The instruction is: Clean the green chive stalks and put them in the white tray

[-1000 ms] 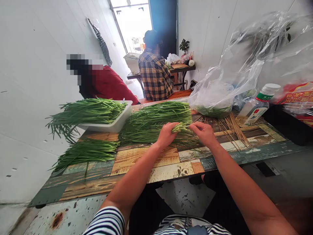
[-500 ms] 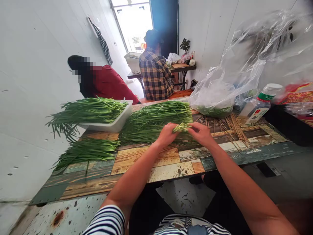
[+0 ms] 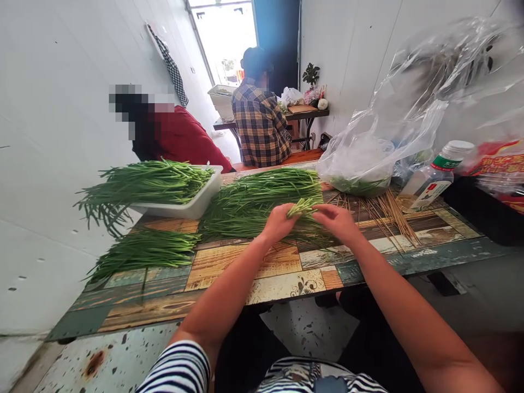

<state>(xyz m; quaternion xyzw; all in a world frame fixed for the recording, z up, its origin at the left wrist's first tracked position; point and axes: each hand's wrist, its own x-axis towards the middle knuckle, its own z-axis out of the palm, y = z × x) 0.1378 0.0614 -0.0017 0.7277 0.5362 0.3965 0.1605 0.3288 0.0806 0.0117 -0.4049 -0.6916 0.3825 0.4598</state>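
A wood-patterned table (image 3: 241, 265) crosses the middle of the frame, with two people beyond it, one in a red top (image 3: 180, 131) and one in a plaid shirt (image 3: 260, 123). At right, one bottle (image 3: 428, 184) has Chinese characters on its green band; those on the red packet (image 3: 501, 158) are too warped to read. Three heaps of green stalks lie left to centre: one in the single white tub (image 3: 200, 201), one below it (image 3: 151, 251), one mid-table (image 3: 270, 191). At centre, the left hand (image 3: 280, 221) grasps a small bundle (image 3: 301, 207); the right hand (image 3: 338, 221) has its fingertips at the stem ends, whether pinching I cannot tell. Sticks (image 3: 395, 215), too many to count, lie right of centre.
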